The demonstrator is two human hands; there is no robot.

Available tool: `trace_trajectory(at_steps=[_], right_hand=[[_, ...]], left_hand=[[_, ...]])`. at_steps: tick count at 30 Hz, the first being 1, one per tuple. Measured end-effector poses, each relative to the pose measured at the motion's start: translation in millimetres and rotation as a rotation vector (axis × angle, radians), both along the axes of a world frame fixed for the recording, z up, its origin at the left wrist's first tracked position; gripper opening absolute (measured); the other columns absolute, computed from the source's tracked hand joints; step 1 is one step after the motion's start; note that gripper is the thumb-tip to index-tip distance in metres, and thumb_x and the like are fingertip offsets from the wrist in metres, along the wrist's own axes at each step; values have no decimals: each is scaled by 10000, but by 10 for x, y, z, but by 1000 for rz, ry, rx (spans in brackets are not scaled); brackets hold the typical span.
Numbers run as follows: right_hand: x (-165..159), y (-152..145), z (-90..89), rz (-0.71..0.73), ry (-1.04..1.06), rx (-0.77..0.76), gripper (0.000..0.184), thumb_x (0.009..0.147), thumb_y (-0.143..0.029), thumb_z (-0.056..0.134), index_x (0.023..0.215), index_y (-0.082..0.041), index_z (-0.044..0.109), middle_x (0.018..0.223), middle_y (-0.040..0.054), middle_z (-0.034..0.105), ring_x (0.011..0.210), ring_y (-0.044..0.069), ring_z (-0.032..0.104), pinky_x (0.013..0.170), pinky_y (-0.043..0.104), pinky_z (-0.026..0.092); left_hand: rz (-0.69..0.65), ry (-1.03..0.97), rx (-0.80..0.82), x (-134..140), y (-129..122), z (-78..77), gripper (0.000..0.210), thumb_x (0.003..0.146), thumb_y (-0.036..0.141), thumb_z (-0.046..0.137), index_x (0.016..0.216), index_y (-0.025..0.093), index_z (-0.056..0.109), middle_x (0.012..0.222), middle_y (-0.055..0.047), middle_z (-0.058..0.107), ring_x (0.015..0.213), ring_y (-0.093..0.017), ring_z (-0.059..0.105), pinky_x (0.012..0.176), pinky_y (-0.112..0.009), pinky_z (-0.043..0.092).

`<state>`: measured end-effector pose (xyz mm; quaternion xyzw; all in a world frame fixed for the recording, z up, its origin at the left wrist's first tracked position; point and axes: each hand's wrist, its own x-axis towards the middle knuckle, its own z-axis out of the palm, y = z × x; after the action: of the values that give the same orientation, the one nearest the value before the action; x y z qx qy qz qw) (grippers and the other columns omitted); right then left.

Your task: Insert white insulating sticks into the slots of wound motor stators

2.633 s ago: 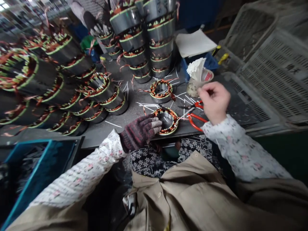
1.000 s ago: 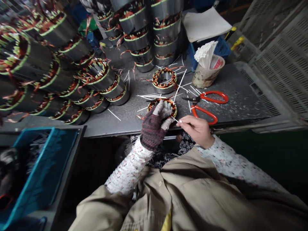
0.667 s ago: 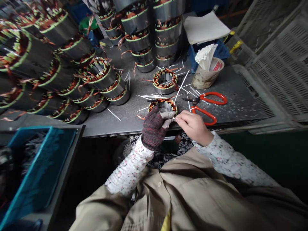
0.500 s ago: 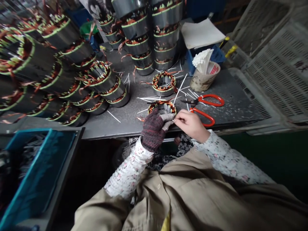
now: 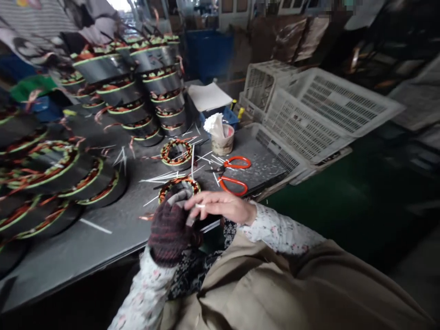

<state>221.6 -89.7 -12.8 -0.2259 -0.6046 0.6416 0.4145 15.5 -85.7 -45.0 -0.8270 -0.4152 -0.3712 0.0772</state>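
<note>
My left hand, in a dark knitted glove with pale finger ends, is closed over the near side of a stator with copper windings and a yellow-green rim. A white cord stands up from its far right edge. My bare right hand is just right of it, fingers fairly straight and close together, with a short bit of white cord between them. Blur hides the exact hold. Red-handled scissors lie open beyond my right hand. A second stator rests behind the first.
Stacked stators rise at the back, with more piled on the left. A cup holds a bundle of white cords; loose ones lie on the table. Plastic crates stand on the right. Another person's sleeve shows at upper left.
The view has turned right and up, bringing in the crates. My right hand's fingers have straightened from a pinch. My left hand stays on the stator.
</note>
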Motion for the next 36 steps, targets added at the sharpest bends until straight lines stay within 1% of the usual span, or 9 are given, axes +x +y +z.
trace_trajectory(at_steps=[5, 12, 14, 17, 22, 28, 30, 33, 36], right_hand=[[88, -89, -91, -176, 51, -296, 453, 806, -574, 748, 658, -174, 595, 611, -33, 545, 559, 88, 464, 598, 256, 409], [-477, 505, 48, -323, 217, -304, 383, 871, -508, 693, 677, -212, 548, 687, -16, 580, 679, 123, 564, 670, 262, 493], [-593, 586, 11, -398, 66, -186, 376, 921, -485, 646, 677, -219, 542, 778, 15, 644, 762, 137, 605, 740, 283, 536], [-482, 452, -110, -555, -222, 260, 263, 906, -408, 694, 758, -215, 593, 1186, 100, 696, 1080, 198, 636, 990, 389, 531], [-132, 152, -418, -529, -662, 749, 92, 909, -281, 659, 894, -200, 702, 1283, 152, 690, 1175, 298, 591, 1027, 529, 503], [-148, 134, -535, -605, -626, 908, 134, 936, -230, 590, 934, -195, 719, 1236, 146, 700, 1109, 280, 603, 948, 493, 535], [-63, 254, -475, -680, -507, 930, 128, 942, -221, 585, 862, -197, 682, 1086, 120, 726, 998, 241, 638, 875, 433, 549], [195, 657, -348, -960, -414, 804, 159, 939, -223, 580, 783, -210, 607, 819, 46, 671, 819, 191, 638, 782, 366, 539], [462, 1217, -220, -1217, -579, 618, 96, 881, -239, 611, 791, -212, 592, 820, 40, 645, 779, 193, 622, 789, 382, 527]], left_hand=[[-19, 65, 10, -54, 8, -24, 82, 948, 287, 628, 990, 225, 661, 996, -43, 755, 986, -256, 728, 882, -436, 604], [61, 109, 140, 256, -22, -65, 118, 925, 289, 593, 1003, 223, 652, 918, -80, 725, 955, -313, 710, 854, -501, 596], [26, 185, 201, 253, -54, 3, 167, 937, 286, 533, 1010, 198, 655, 914, -108, 726, 998, -326, 696, 939, -532, 560], [-37, 380, 146, 37, -90, 137, 267, 922, 230, 483, 1108, 203, 672, 1040, -121, 752, 1078, -355, 671, 1082, -629, 441], [-97, 428, -48, -430, 31, 229, 360, 874, 137, 439, 1069, 253, 718, 959, -87, 756, 864, -313, 675, 762, -455, 534], [-246, 400, -197, -366, 181, 372, 280, 936, 205, 512, 1091, 290, 729, 1105, -61, 760, 915, -247, 696, 803, -384, 583], [-305, 348, -170, -321, 211, 452, 261, 937, 187, 523, 1039, 309, 730, 1119, -39, 760, 997, -242, 700, 971, -432, 576], [-394, 368, -137, -331, 274, 550, 236, 943, 224, 554, 1094, 318, 708, 1268, -25, 723, 1249, -274, 637, 1205, -574, 411], [-519, 386, -244, -394, 367, 532, 171, 979, 337, 574, 1087, 254, 679, 1244, -61, 730, 1225, -255, 654, 1194, -521, 436]])
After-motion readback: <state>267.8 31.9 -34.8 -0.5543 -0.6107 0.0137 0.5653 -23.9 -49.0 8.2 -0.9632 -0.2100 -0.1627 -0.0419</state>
